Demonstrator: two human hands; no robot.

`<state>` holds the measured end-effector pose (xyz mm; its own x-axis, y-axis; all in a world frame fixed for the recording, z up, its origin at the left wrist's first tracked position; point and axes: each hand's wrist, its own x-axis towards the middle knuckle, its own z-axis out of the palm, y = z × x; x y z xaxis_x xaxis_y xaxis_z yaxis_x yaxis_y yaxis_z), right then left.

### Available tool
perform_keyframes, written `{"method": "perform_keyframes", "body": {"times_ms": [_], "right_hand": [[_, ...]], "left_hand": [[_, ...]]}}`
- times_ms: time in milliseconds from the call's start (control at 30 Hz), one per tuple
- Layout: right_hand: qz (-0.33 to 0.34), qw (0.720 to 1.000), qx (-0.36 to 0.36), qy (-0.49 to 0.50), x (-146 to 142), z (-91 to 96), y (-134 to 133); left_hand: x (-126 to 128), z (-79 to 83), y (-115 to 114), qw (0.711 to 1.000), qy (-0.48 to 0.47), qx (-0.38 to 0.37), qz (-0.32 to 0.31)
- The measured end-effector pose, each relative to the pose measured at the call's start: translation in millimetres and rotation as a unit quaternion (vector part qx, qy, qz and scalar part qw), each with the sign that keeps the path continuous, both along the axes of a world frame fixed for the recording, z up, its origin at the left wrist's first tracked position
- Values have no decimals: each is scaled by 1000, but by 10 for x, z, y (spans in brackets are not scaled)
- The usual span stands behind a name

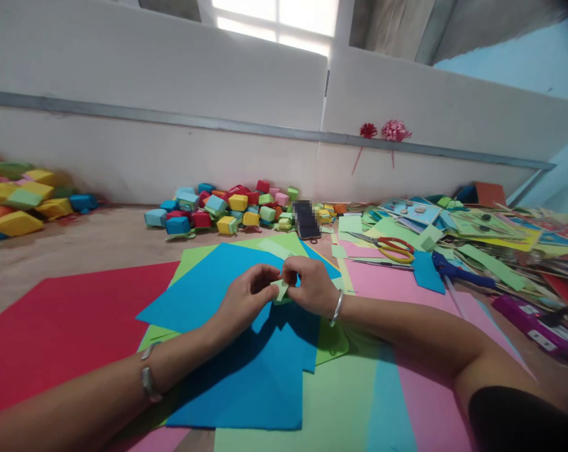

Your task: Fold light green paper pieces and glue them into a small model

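Observation:
Between both hands, over the blue paper sheets (260, 383), is a small light green folded paper piece (280, 290). My left hand (248, 292) pinches its left side between thumb and fingers. On its right side, my right hand (312, 285) is closed with curled fingers and thumb against the paper. The fingers hide part of the piece, so its full shape does not show. Beneath the blue sheets lie bright green paper (333, 348) and a red sheet (76, 326).
Small coloured paper boxes (227, 207) are heaped by the wall, with another pile (24, 198) at far left. A phone (307, 220) leans behind my hands. To the right lie scissors (391, 248), a blue glue gun (462, 273), a purple power strip (538, 326) and paper scraps.

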<state>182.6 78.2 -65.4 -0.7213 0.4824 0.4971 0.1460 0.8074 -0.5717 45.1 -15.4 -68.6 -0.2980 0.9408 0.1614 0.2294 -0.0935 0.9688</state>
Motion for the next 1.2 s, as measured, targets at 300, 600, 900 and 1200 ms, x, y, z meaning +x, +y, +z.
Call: {"method": "perform_keyframes", "body": {"times_ms": [300, 600, 900, 1200], "right_hand": [[66, 996, 61, -20, -2, 53, 17], [-29, 989, 96, -110, 26, 141, -92], [-103, 956, 132, -240, 33, 228, -232], [-79, 979, 76, -171, 25, 139, -170]], "left_hand": [[-70, -123, 47, 998, 46, 22, 46], [-6, -88, 29, 993, 63, 72, 65], [23, -51, -13, 987, 130, 71, 62], [-13, -114, 1, 979, 176, 93, 34]]}}
